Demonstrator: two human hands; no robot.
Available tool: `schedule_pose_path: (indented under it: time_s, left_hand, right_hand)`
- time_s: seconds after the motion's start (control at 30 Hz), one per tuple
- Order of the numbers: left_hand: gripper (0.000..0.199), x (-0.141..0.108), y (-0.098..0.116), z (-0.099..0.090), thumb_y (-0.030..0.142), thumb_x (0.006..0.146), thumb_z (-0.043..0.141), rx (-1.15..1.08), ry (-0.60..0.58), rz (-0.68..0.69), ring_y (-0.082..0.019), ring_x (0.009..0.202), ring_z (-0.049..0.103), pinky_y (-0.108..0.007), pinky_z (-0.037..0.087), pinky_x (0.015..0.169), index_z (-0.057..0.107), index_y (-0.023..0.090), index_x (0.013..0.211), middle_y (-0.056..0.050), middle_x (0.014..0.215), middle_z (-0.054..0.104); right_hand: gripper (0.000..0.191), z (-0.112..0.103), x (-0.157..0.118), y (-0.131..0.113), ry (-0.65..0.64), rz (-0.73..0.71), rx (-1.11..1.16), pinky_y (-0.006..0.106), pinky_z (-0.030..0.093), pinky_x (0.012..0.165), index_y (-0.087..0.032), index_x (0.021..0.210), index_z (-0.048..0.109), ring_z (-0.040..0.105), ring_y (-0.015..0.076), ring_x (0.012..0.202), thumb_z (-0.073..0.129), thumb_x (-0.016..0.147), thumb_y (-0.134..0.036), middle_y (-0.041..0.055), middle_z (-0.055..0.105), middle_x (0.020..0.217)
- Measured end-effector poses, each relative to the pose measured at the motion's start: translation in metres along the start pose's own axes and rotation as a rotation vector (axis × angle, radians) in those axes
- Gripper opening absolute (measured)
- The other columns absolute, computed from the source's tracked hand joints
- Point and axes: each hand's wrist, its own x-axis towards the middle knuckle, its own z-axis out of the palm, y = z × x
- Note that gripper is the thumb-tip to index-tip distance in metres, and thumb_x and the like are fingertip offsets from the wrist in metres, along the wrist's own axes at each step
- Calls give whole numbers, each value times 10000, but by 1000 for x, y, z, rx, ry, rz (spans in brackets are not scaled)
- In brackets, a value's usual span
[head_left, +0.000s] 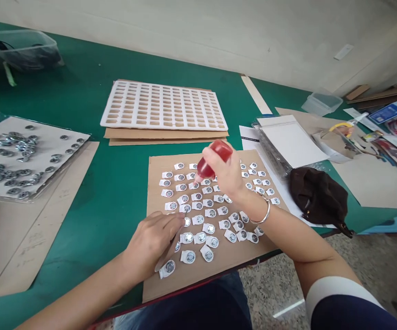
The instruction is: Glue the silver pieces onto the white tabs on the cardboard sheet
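Note:
A brown cardboard sheet (171, 288) lies before me, covered with several round metal discs on white tabs (188, 256). In my right hand (231, 176) is a red squeeze bottle (215, 160), tilted nozzle down. Its pale tip is at one of the discs in the upper left part of the sheet; whether it touches cannot be told. My left hand (152, 240) is closed around a thin tool that looks like tweezers (169, 252). The tool's point is by a disc near the sheet's middle, and my fingers hide part of it.
Behind the sheet, a white gridded tray (164, 126) rests on cardboard. Loose metal parts (23, 146) lie on a white board at left. A dark pouch (317, 195), white cards (290, 140) and yellow-handled scissors (342, 126) are at right. A clear bin (29, 48) stands far left.

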Motion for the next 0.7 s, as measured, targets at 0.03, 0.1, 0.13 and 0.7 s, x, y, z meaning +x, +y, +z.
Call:
schedule_pose_path:
  time_s: [0.03, 0.1, 0.13, 0.7]
  left_hand:
    - [159, -2, 0, 2, 110, 856, 505, 9, 1, 6, -192, 819, 653, -322, 488, 691, 536, 152, 1007, -67, 953, 686]
    - [157, -3, -1, 3, 103, 855, 501, 28, -6, 10, -200, 814, 649, -330, 485, 679, 534, 138, 1004, -79, 945, 684]
    - [154, -3, 0, 3, 93, 853, 493, 40, -11, 13, -203, 811, 648, -333, 484, 671, 536, 131, 996, -86, 942, 683]
    - [183, 1, 18, 11, 17, 801, 443, 447, -96, 232, -262, 694, 639, -365, 510, 533, 623, 34, 835, -195, 803, 672]
  right_hand:
    - [245, 2, -6, -1, -14, 2, 5, 261, 466, 417, -226, 795, 471, 604, 135, 446, 608, 776, -428, -46, 555, 540]
    - [255, 5, -16, 0, -40, 10, 13, 264, 490, 428, -227, 813, 474, 609, 130, 454, 656, 740, -389, -42, 573, 600]
    - [266, 6, -19, 3, -52, 12, 0, 263, 491, 427, -227, 819, 478, 609, 127, 461, 673, 723, -380, -38, 577, 625]
    - [290, 17, -31, 41, -128, -326, -400, 310, 493, 572, -214, 788, 537, 557, 136, 608, 732, 612, -339, -6, 606, 692]
